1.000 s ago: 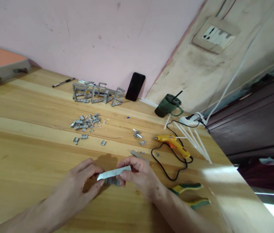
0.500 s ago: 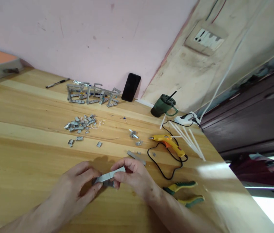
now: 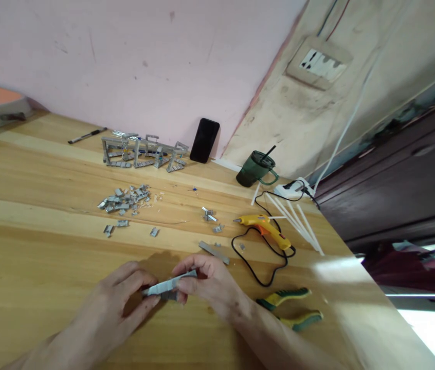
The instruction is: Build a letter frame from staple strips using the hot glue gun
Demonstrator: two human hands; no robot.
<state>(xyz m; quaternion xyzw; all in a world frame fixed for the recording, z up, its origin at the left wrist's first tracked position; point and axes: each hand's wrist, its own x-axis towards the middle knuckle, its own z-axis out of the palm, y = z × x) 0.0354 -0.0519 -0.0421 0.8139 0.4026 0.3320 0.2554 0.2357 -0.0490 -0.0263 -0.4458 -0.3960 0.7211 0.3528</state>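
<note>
Between my two hands is a grey metal-looking strip piece [image 3: 168, 285], bent or joined in segments, with a darker part below it. My left hand [image 3: 125, 295] pinches its left end between thumb and fingers. At the other end, my right hand [image 3: 202, 280] grips it with thumb and fingertips. My fingers cover both ends. Just beyond my right hand a flat grey strip [image 3: 213, 252] lies on the wooden table [image 3: 48, 267]. Farther off is a pile of small grey metal pieces [image 3: 125, 199], with a few loose ones nearer me.
Grey assembled frames [image 3: 144, 154] stand by the wall, beside a leaning black phone [image 3: 204, 140]. To the right are a yellow glue gun [image 3: 266, 226] with its black cord, white glue sticks [image 3: 294, 221], a green mug [image 3: 256, 168], a power strip [image 3: 294, 188] and green-yellow pliers [image 3: 290, 308].
The held strip has tilted, so its upper face shows narrower. Both hands keep their grip. The whole view has shifted slightly.
</note>
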